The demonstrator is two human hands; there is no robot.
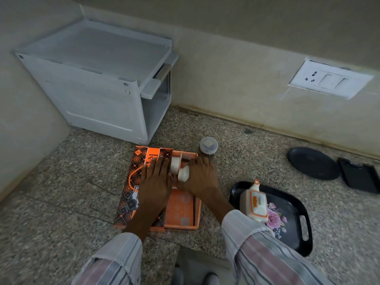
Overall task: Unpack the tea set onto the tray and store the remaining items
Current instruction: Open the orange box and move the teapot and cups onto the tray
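An orange tea set box (178,210) lies on the speckled floor, its patterned lid (131,194) folded to the left. My left hand (156,182) rests flat on the lid, fingers spread. My right hand (200,177) is inside the box, curled around a white cup (183,174); another white cup (175,164) lies just behind it in the box. To the right, a black floral tray (287,219) holds a white and orange teapot (255,204), standing upright at the tray's left side.
A clear lidded jar (208,147) stands right behind the box. A white plastic cabinet (98,79) fills the back left corner. A black round plate (313,163) and a black rectangular dish (359,175) lie by the wall at right. A wall socket (329,79) is above them.
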